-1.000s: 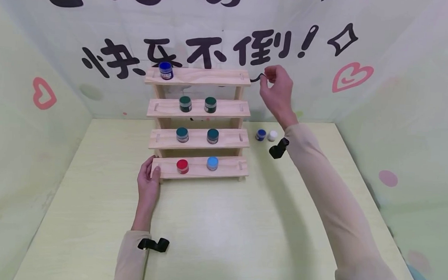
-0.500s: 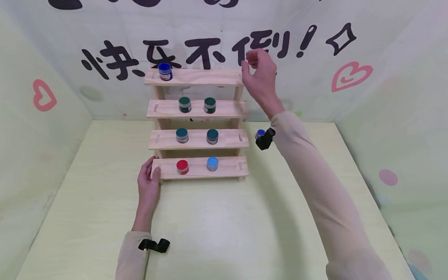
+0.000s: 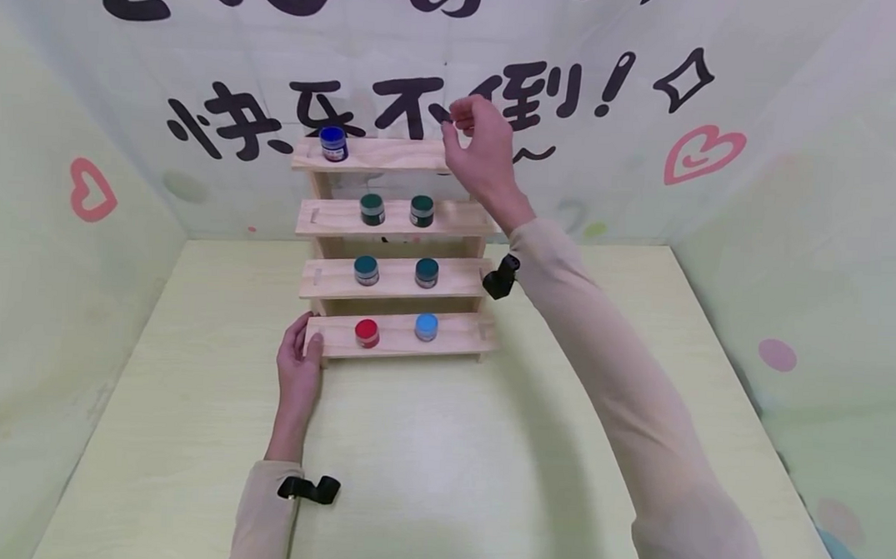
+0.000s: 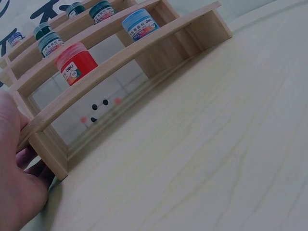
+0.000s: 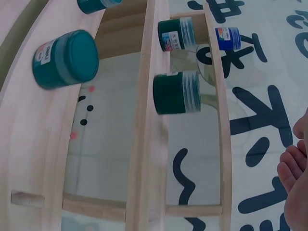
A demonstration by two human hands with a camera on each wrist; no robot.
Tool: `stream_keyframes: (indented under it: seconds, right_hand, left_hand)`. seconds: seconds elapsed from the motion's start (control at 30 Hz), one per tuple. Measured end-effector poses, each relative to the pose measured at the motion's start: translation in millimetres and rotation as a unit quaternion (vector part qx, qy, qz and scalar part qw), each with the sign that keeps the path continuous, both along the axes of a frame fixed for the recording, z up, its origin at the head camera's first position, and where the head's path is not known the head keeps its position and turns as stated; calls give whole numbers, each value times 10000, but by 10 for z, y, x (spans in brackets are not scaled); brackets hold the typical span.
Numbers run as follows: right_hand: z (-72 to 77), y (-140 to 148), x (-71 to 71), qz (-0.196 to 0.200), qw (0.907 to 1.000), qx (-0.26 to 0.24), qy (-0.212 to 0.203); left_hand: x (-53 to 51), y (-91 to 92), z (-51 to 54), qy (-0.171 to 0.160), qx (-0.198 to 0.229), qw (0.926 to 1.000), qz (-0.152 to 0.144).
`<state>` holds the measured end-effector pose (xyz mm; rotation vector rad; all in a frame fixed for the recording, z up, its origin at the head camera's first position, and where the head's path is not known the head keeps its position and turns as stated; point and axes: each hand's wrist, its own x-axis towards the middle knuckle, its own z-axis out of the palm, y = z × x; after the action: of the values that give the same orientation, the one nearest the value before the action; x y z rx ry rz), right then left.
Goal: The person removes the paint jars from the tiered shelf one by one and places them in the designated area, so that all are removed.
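Gripping the stepped, grainy wooden rack [image 3: 396,275] with my left hand [image 3: 298,369] at centre-left, I hold my right hand [image 3: 485,152] curled at upper centre, pinching what I cannot tell

Pale table [image 3: 411,445], wooden rack [image 3: 397,277] atop, on it: blue jar [image 3: 334,144], four green jars [image 3: 422,212], red jar [image 3: 366,333], light-blue jar [image 3: 427,327]!

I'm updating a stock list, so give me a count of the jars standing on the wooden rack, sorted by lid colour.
Dark blue jar: 1
Green or teal jars: 4
Red jar: 1
Light blue jar: 1
Total on the wooden rack: 7
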<state>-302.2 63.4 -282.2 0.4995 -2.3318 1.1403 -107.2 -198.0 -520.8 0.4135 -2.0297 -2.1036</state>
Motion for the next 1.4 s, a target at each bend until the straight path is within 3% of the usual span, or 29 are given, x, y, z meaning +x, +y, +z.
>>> stream_keyframes:
  seconds: [0.47,0.63,0.87,1.4]
  right_hand:
    - [26,-358,14,397,9985,362,-77]
    - [3,-473,23,480,9964,639,-287]
    - [9,-655,-1,543,9889,1194,-693]
    - [39,-1033,-109,811,9713,1764,-1372]
  left_hand:
    - [4,4,7,23,-9,10000,-21]
    - [3,9,-2,95,3,10000,-3]
    - [-2,-4,-20,332,162,9993,21]
    - [3,-13,-31,292,188,9993,-105]
